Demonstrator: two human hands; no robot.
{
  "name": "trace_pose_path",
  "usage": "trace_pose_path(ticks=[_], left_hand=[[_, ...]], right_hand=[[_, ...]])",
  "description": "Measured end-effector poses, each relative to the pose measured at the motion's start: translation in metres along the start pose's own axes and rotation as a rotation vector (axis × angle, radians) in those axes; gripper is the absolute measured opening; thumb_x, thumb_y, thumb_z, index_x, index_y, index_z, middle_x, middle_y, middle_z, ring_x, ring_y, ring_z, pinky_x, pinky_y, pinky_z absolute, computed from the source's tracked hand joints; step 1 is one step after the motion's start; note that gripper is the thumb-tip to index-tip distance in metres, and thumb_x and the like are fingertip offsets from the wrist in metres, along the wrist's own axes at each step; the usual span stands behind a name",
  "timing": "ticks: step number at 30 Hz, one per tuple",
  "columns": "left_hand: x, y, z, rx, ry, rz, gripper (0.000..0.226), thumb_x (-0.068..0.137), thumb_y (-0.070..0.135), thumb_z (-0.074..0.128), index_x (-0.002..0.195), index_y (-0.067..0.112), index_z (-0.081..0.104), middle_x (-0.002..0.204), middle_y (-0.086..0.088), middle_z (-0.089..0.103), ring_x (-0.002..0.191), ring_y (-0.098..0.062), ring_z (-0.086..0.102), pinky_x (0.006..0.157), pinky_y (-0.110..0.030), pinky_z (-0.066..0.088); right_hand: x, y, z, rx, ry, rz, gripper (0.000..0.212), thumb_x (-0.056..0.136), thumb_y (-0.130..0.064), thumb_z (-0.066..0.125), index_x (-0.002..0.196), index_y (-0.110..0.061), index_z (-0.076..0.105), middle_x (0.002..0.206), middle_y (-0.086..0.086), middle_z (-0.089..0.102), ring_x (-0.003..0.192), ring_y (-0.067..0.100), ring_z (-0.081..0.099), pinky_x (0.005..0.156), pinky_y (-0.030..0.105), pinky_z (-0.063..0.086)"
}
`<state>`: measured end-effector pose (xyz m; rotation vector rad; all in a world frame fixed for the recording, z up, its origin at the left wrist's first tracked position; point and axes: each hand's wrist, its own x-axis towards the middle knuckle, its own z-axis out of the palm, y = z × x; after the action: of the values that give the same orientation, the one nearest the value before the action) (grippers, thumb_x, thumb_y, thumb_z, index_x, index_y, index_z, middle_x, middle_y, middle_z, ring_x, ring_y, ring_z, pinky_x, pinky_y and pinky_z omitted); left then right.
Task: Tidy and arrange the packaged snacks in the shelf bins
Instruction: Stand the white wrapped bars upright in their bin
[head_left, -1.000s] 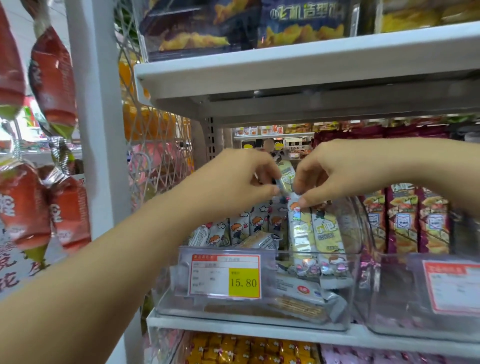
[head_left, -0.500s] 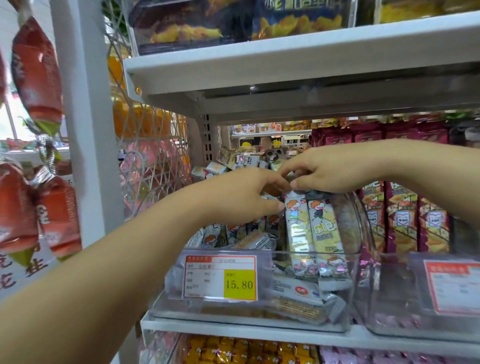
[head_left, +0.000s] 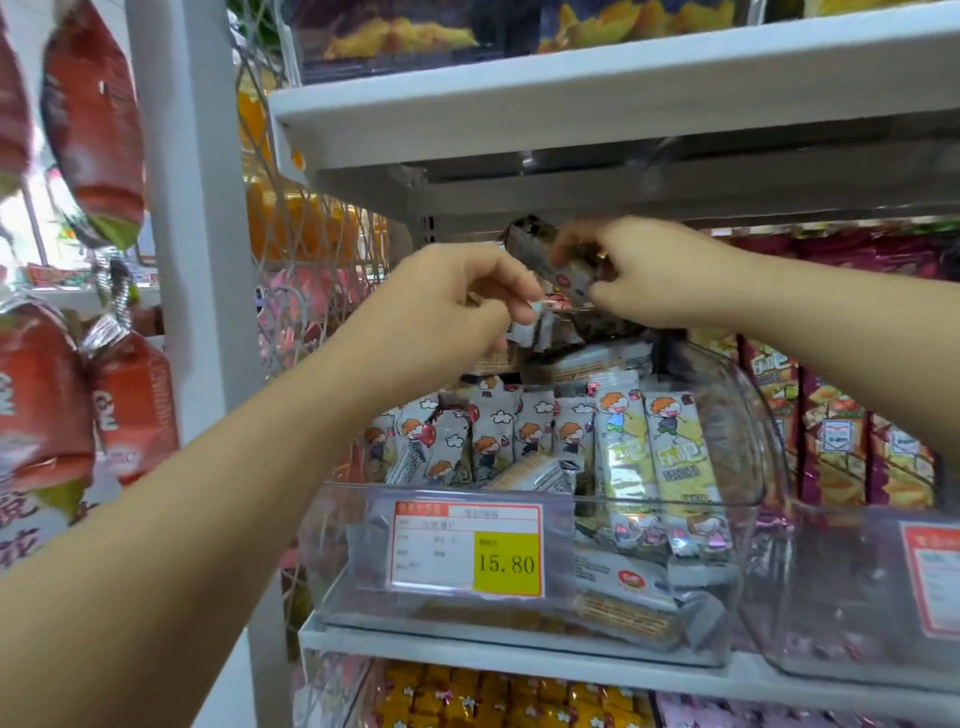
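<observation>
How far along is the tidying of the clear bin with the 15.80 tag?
Done: upright packs stand in rows inside the bin. In hand: the left hand and right hand grip lifted packs above it. Left: flat packs lie loose at its front bottom.

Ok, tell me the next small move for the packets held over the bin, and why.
Likely lower the held packets into the clear bin and stand them upright: the left hand and right hand pinch them above it, and the row of packets below stands upright.
</observation>
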<state>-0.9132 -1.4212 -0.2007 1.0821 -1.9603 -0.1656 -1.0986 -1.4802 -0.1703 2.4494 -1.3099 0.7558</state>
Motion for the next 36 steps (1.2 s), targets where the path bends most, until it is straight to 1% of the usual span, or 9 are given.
trace_pose_path(ticks=[2, 4, 8, 11, 14, 21, 25, 29, 36], left_hand=[[-0.001, -0.003, -0.002, -0.004, 0.05, 0.02, 0.032, 0.091, 0.0, 0.049, 0.089, 0.027, 0.065, 0.084, 0.009, 0.069, 0.074, -0.01, 0.067, 0.057, -0.03, 0.057], [-0.002, -0.006, -0.004, -0.006, 0.081, 0.03, 0.032, 0.091, 0.001, 0.05, 0.087, 0.029, 0.065, 0.082, 0.01, 0.069, 0.074, -0.008, 0.065, 0.056, -0.022, 0.055], [-0.003, -0.011, -0.007, -0.011, 0.099, 0.025, 0.03, 0.091, 0.002, 0.051, 0.088, 0.028, 0.065, 0.081, 0.01, 0.069, 0.068, -0.007, 0.06, 0.053, -0.015, 0.048], [-0.003, -0.012, -0.007, -0.004, 0.104, 0.022, 0.027, 0.092, 0.004, 0.051, 0.089, 0.027, 0.066, 0.081, 0.011, 0.069, 0.074, -0.015, 0.063, 0.055, -0.016, 0.049], [-0.003, -0.012, -0.006, -0.012, 0.118, 0.024, 0.025, 0.093, 0.008, 0.053, 0.088, 0.029, 0.065, 0.081, 0.011, 0.069, 0.077, -0.02, 0.064, 0.055, -0.021, 0.051], [0.0, -0.011, -0.003, -0.021, 0.133, 0.044, 0.018, 0.092, 0.012, 0.054, 0.092, 0.026, 0.066, 0.086, 0.008, 0.069, 0.063, 0.0, 0.055, 0.05, -0.011, 0.045], [0.0, -0.011, -0.002, -0.007, 0.127, 0.048, 0.019, 0.092, 0.011, 0.055, 0.091, 0.027, 0.066, 0.088, 0.005, 0.069, 0.064, -0.006, 0.058, 0.052, -0.013, 0.047], [0.001, -0.01, 0.0, 0.017, 0.111, 0.044, 0.02, 0.092, 0.013, 0.055, 0.088, 0.03, 0.065, 0.088, 0.006, 0.068, 0.065, -0.001, 0.058, 0.056, -0.012, 0.048], [0.0, -0.008, 0.002, 0.065, 0.11, 0.057, 0.021, 0.092, 0.015, 0.055, 0.087, 0.032, 0.064, 0.086, 0.01, 0.067, 0.065, 0.0, 0.058, 0.06, -0.014, 0.049]], right_hand=[[0.009, 0.001, 0.002, 0.02, -0.017, 0.025, 0.037, 0.092, -0.009, 0.052, 0.123, -0.028, 0.051, 0.107, -0.003, 0.053, 0.081, 0.015, 0.05, 0.064, 0.026, 0.035], [0.018, 0.003, 0.003, 0.049, -0.062, 0.039, 0.036, 0.093, -0.008, 0.05, 0.121, -0.031, 0.052, 0.111, -0.004, 0.051, 0.075, 0.013, 0.054, 0.06, 0.026, 0.041], [0.029, 0.012, 0.009, 0.126, -0.182, 0.066, 0.033, 0.094, -0.006, 0.048, 0.103, -0.038, 0.05, 0.119, 0.0, 0.058, 0.089, 0.029, 0.063, 0.074, 0.041, 0.053], [0.029, 0.017, 0.011, 0.148, -0.222, 0.09, 0.03, 0.096, -0.007, 0.046, 0.103, -0.036, 0.048, 0.112, 0.004, 0.058, 0.083, 0.029, 0.058, 0.074, 0.042, 0.05], [0.028, 0.019, 0.011, 0.142, -0.244, 0.109, 0.029, 0.096, -0.009, 0.045, 0.108, -0.036, 0.044, 0.116, 0.005, 0.057, 0.099, 0.038, 0.059, 0.083, 0.048, 0.05], [0.027, 0.016, 0.009, 0.151, -0.29, 0.134, 0.035, 0.096, -0.016, 0.049, 0.123, -0.036, 0.042, 0.125, 0.002, 0.057, 0.108, 0.036, 0.059, 0.092, 0.049, 0.05], [0.022, 0.015, 0.005, 0.123, -0.263, 0.1, 0.038, 0.096, -0.029, 0.052, 0.132, -0.032, 0.043, 0.129, -0.005, 0.056, 0.105, 0.021, 0.06, 0.092, 0.039, 0.049], [0.016, 0.015, 0.002, 0.092, -0.225, 0.07, 0.042, 0.095, -0.038, 0.053, 0.134, -0.031, 0.041, 0.128, -0.005, 0.057, 0.104, 0.016, 0.057, 0.073, 0.02, 0.043], [0.009, 0.013, 0.002, 0.009, -0.267, 0.063, 0.056, 0.089, -0.041, 0.061, 0.139, -0.032, 0.038, 0.128, -0.002, 0.055, 0.099, 0.014, 0.052, 0.072, 0.023, 0.038]])
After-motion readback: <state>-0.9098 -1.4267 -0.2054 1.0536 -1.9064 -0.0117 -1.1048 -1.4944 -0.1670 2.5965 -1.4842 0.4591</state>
